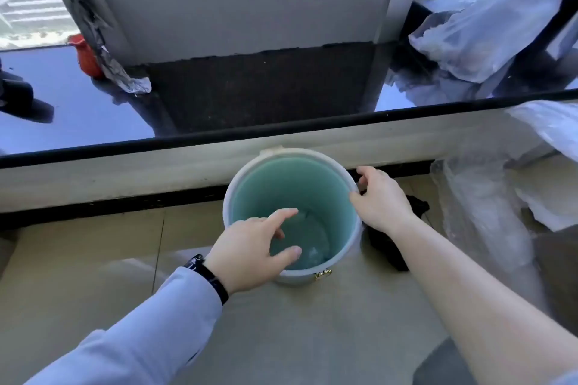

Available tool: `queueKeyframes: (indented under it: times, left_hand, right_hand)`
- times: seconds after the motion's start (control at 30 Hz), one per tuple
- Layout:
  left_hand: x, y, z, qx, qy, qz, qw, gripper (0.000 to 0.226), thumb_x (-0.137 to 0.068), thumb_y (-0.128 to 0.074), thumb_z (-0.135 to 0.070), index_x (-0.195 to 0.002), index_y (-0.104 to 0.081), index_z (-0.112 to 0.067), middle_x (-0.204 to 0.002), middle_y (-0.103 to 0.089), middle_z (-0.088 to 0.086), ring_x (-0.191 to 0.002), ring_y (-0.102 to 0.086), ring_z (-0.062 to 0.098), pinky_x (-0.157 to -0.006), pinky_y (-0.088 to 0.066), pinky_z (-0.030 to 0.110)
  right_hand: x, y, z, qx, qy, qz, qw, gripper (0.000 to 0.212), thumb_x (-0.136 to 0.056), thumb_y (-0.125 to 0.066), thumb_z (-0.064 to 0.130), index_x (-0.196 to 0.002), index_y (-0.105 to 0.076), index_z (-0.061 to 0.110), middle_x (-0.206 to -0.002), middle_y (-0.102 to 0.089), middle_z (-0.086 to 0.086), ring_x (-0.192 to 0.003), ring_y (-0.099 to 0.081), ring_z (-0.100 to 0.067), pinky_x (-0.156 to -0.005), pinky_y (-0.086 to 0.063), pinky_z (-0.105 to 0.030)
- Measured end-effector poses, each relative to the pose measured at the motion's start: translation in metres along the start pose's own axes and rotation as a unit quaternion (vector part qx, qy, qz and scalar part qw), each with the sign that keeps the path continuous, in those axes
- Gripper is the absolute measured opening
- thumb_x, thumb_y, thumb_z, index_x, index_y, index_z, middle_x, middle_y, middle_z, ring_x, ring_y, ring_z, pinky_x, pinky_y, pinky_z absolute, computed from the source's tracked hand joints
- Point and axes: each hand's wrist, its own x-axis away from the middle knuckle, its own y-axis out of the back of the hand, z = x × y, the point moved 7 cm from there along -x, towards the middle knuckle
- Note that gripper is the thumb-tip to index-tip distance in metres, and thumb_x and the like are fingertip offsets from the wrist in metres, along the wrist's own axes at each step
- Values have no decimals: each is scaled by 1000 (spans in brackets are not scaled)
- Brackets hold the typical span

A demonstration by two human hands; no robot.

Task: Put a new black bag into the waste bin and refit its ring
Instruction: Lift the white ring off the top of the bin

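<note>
A round waste bin with a teal inside stands on the floor against the low wall, and a white ring sits on its rim. My left hand hovers over the near-left rim, fingers spread, holding nothing. My right hand rests on the right side of the ring, fingers curled over its edge. A crumpled black bag lies on the floor just right of the bin, partly hidden by my right forearm. Something pale and thin lies in the bin's bottom.
A dark glossy ledge runs behind the bin, with a red object at its left. Clear plastic bags are heaped on the ledge at the right, and more clear plastic wrap covers the floor on the right.
</note>
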Motion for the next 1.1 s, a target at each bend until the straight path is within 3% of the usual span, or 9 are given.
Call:
queueKeyframes:
  times: [0.17, 0.27, 0.5, 0.63, 0.77, 0.87, 1.0, 1.1]
  left_hand:
    - [-2, -20, -13, -116, -78, 68, 988, 62, -78, -52, -54, -139, -46, -40, -113, -70, -15, -103, -63, 11, -84, -50, 28]
    - [1, -33, -10, -168, -66, 117, 977, 50, -78, -51, -42, -127, -59, -32, -112, -70, -9, -103, -64, 18, -83, -52, 32]
    - [6, -41, -25, -251, -103, 123, 955, 24, -86, -48, -22, -97, -69, -19, -98, -67, 1, -89, -63, 27, -65, -45, 33]
    - [11, -43, -36, -222, -104, 140, 959, 22, -87, -51, -23, -98, -70, -21, -100, -68, 2, -92, -63, 29, -75, -53, 40]
    - [16, -43, -49, -170, -104, 127, 972, 23, -90, -52, -30, -100, -70, -20, -97, -70, 1, -90, -62, 27, -76, -53, 39]
    - [18, -37, -60, -116, -97, 104, 983, 23, -88, -53, -33, -96, -70, -19, -94, -71, 1, -87, -61, 26, -73, -53, 37]
    - [21, -21, -72, -36, -89, 59, 994, 20, -83, -57, -33, -90, -71, -19, -89, -71, 0, -83, -62, 21, -71, -52, 33]
    - [23, 0, -77, 7, -82, 14, 997, 19, -82, -60, -32, -87, -73, -20, -85, -72, -2, -79, -62, 16, -70, -53, 31]
  right_hand:
    - [0, -12, -4, 48, -23, 60, 997, 39, -86, -52, 12, -124, -61, 15, -119, -69, -11, -108, -62, -35, -89, -55, -44]
    - [1, -14, -2, 70, -29, 55, 996, 45, -85, -51, 8, -129, -58, 16, -120, -69, -12, -108, -62, -37, -88, -56, -45]
    - [-3, -18, -1, 57, -21, 57, 997, 51, -83, -50, 5, -131, -58, 21, -121, -70, -8, -109, -62, -34, -87, -56, -42]
    - [-3, -22, 5, 38, -2, 74, 997, 47, -82, -49, 4, -125, -62, 19, -115, -71, -7, -105, -62, -33, -87, -56, -42]
    - [-4, -27, 7, 18, 10, 86, 996, 35, -84, -49, 7, -113, -66, 18, -104, -72, -5, -96, -63, -30, -79, -55, -37]
    - [-7, -28, 7, -13, 4, 79, 997, 27, -97, -50, 23, -115, -67, 14, -108, -72, -7, -97, -62, -28, -75, -47, -34]
    - [-8, -21, 1, -95, -58, 63, 992, 68, -102, -27, 58, -111, -71, 8, -112, -70, -7, -103, -60, -29, -86, -41, -34]
    - [-7, -14, -7, -171, -118, 51, 977, 87, -97, -18, 69, -105, -73, 2, -104, -74, -14, -100, -69, -35, -95, -54, -43]
